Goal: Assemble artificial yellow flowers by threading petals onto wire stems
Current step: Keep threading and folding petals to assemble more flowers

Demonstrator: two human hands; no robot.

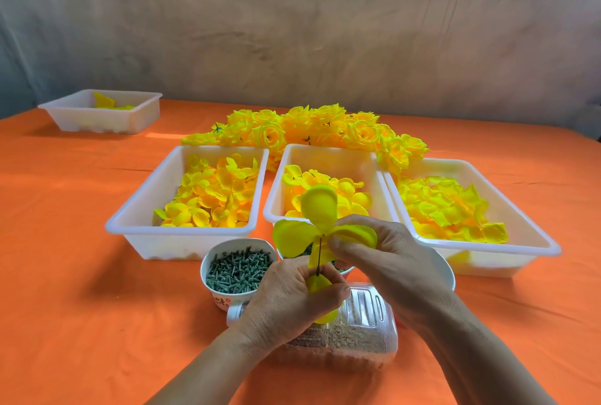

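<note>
left hand [292, 297] pinches the wire stem [319, 255] while right hand [383, 255] grips the yellow petal piece [317, 219] threaded on it.

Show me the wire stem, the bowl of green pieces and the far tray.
wire stem [320, 255], head view, middle of the dark wire.
bowl [224, 297], head view, its front wall.
far tray [97, 120], head view, its front wall.

Single head-worn view, looking forward and down, close over hands [341, 277]; orange table [65, 242] and wall beyond.
</note>
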